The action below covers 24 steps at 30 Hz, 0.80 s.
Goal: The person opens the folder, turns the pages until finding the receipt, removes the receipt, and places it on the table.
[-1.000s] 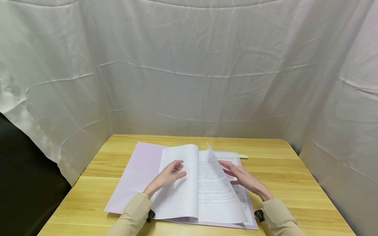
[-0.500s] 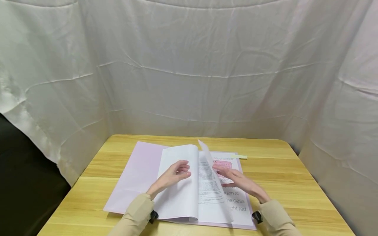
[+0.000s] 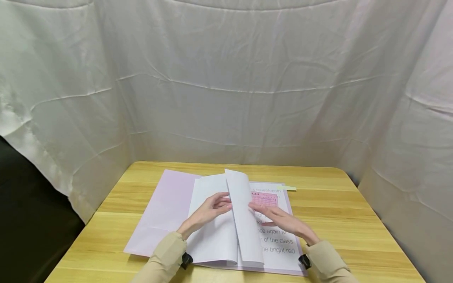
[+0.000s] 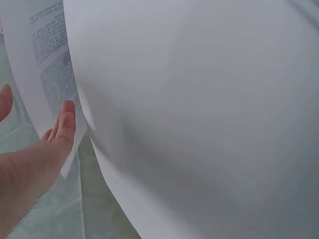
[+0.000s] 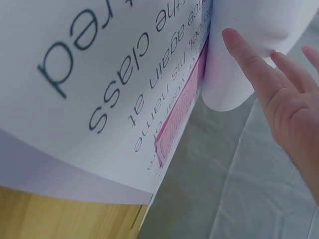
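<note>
A lilac folder lies spread on the table with a stack of white printed sheets in it. One sheet stands up in a curve near the middle, its blank back toward the right. My right hand touches that back with outstretched fingertips, as the right wrist view also shows. On the other side, my left hand is over the blank left-hand page, its loosely bent fingers right at the raised sheet's edge. Small print shows on the sheet's inner face in the left wrist view. Neither hand grips anything.
Under the raised sheet lies a page with large print. A pink slip with a grid sits on it. A pale yellow-green tab sticks out at the upper right. Grey curtains surround the wooden table.
The sheet has swung from the right side up and over leftward, pushed by the right hand. More large print and the pink slip are uncovered. The left hand has moved slightly right.
</note>
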Each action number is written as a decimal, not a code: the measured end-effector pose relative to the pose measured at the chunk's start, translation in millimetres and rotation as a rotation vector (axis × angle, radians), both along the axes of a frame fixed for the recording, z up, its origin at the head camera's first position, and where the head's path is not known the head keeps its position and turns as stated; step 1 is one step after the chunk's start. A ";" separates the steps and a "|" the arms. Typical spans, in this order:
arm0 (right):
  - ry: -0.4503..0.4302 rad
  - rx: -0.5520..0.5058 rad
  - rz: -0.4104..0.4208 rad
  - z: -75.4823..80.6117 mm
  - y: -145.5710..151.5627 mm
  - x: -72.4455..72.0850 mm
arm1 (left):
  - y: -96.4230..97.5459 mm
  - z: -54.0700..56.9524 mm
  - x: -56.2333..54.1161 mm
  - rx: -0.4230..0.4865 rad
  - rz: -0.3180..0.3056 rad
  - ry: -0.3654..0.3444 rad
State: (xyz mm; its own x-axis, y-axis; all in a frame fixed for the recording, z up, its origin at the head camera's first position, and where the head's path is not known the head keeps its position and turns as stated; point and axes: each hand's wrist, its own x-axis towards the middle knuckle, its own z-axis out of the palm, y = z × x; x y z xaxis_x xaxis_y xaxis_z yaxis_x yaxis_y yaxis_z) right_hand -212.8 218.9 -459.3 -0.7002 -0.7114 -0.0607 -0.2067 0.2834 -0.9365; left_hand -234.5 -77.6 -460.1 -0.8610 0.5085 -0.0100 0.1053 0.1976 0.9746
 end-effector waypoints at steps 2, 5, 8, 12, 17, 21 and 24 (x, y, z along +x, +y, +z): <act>0.001 -0.002 0.018 -0.3 -1.0 0.2 | 0.9 0.5 0.4 -0.007 0.017 -0.010; -0.002 -0.011 0.044 -0.9 -1.9 0.3 | 1.9 1.3 1.1 -0.017 0.049 -0.031; -0.005 -0.014 0.059 -1.5 -2.4 0.1 | 2.0 2.0 2.5 -0.019 0.079 -0.051; 0.003 -0.012 0.061 -0.8 -2.0 0.0 | 0.4 1.2 3.1 -0.011 0.113 -0.054; 0.004 -0.033 0.040 0.0 1.5 -1.7 | -5.1 -0.8 1.7 0.034 0.154 -0.071; -0.016 -0.043 -0.019 -0.5 7.5 -5.0 | -11.1 -0.9 0.4 0.055 0.158 -0.085; -0.043 -0.042 -0.075 -0.9 13.5 -6.9 | -16.2 -1.0 -0.9 0.049 0.176 -0.084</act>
